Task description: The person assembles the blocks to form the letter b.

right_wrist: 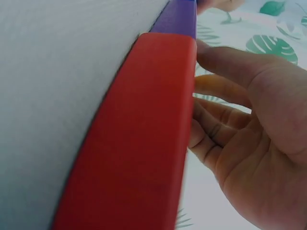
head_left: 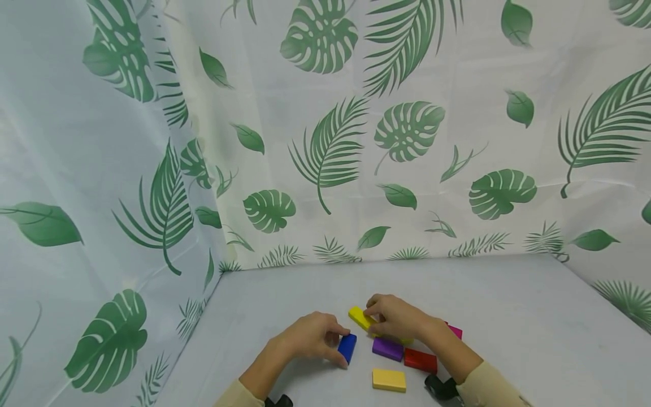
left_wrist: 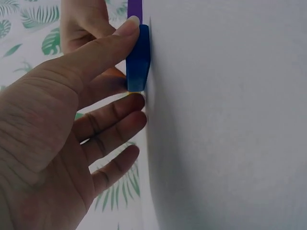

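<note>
The left hand pinches the blue block on edge between thumb and fingers, seemingly to tip it upright; just right of that grip the right hand grasps the yellow block, with purple and red blocks lying beneath its wrist.

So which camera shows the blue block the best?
The left wrist view. There the blue block fills the middle, pinched by the left hand against the table. The head view shows the block small, held by that hand. The right wrist view does not show it, only red and purple blocks.
</note>
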